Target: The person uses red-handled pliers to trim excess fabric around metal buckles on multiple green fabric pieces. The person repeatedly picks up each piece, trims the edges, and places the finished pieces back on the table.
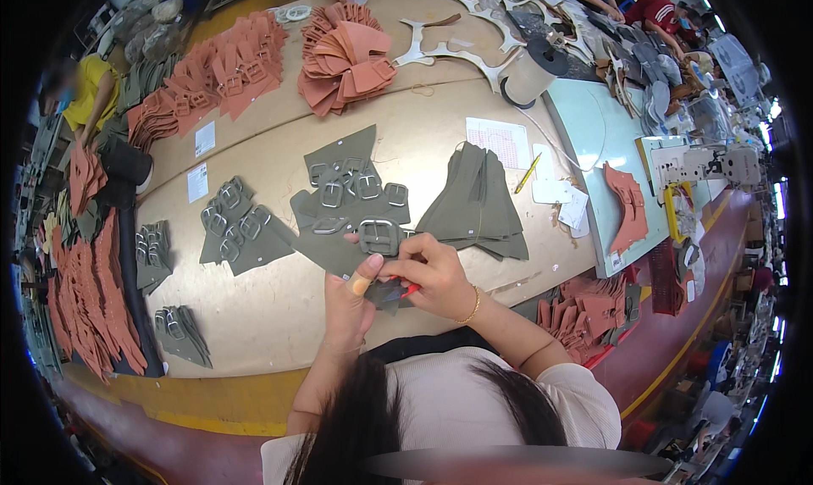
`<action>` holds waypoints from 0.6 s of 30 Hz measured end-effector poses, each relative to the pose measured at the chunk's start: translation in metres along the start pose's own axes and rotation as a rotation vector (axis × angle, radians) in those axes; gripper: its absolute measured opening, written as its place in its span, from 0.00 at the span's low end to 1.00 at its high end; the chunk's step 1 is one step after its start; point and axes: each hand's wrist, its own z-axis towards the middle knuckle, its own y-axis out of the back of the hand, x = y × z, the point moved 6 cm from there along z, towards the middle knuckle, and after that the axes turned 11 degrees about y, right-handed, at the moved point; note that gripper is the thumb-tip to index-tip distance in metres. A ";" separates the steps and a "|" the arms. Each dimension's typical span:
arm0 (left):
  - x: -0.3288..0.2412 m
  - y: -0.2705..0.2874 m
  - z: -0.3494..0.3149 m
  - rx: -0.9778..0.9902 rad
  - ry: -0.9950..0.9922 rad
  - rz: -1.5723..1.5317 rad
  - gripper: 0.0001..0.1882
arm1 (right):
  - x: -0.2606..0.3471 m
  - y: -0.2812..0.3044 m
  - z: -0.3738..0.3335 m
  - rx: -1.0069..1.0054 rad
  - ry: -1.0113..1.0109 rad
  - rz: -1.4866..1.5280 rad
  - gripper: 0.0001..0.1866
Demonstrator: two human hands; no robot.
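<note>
In front of my body, my left hand is closed on a dark green cut piece with a covered buckle at its end. The thumb of that hand wears a tan wrap. My right hand is closed beside the buckle, its fingertips near the piece's edge. A small red-handled tool shows under its fingers; its working end is mostly hidden. Just beyond lie several green buckled pieces, with another group to the left. Right of them rests a stack of plain green pieces.
Salmon pieces lie in a fanned stack and a long row at the far side. A thread cone, yellow pen and paper sheet are to the right, before a sewing machine. Co-workers are around the table.
</note>
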 end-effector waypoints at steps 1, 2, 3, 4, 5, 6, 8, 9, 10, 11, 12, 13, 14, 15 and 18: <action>0.000 0.001 0.001 -0.007 0.005 -0.008 0.21 | 0.000 -0.001 -0.001 0.014 0.007 0.004 0.16; 0.000 0.000 0.001 0.000 0.001 0.016 0.20 | 0.000 -0.001 -0.002 0.015 0.018 0.002 0.16; 0.001 0.001 0.001 0.001 -0.001 0.035 0.19 | 0.000 0.000 -0.003 0.015 0.033 -0.001 0.16; 0.001 0.001 0.001 -0.001 -0.009 0.051 0.19 | 0.000 0.000 -0.003 0.022 0.038 -0.001 0.15; 0.001 0.002 0.002 -0.009 -0.016 0.069 0.18 | 0.000 0.001 -0.004 0.030 0.041 0.003 0.15; 0.001 0.003 0.002 -0.020 -0.030 0.081 0.18 | -0.001 0.000 -0.004 0.049 0.030 0.017 0.15; -0.001 0.007 0.001 -0.068 -0.078 0.149 0.18 | -0.001 0.002 -0.004 0.092 0.012 0.060 0.14; -0.003 0.009 0.002 -0.108 -0.108 0.204 0.19 | -0.004 0.005 -0.005 0.093 -0.047 0.074 0.14; -0.003 0.015 0.000 -0.189 -0.095 0.268 0.19 | -0.007 0.009 -0.007 0.090 -0.097 0.095 0.14; -0.007 0.014 -0.001 -0.160 -0.140 0.290 0.20 | -0.010 0.012 -0.009 0.103 -0.148 0.112 0.14; -0.009 0.015 -0.002 -0.164 -0.149 0.320 0.20 | -0.019 0.016 -0.016 0.060 -0.372 0.228 0.16; -0.011 0.015 -0.003 -0.163 -0.162 0.341 0.20 | -0.020 0.021 -0.017 0.005 -0.391 0.202 0.17; -0.015 0.016 -0.006 -0.204 -0.222 0.368 0.20 | -0.022 0.025 -0.017 -0.053 -0.410 0.172 0.18; -0.016 0.016 -0.007 -0.219 -0.238 0.385 0.20 | -0.024 0.029 -0.017 -0.115 -0.428 0.138 0.19; -0.020 0.013 -0.011 -0.243 -0.293 0.426 0.21 | -0.019 0.025 -0.014 -0.069 -0.392 0.110 0.19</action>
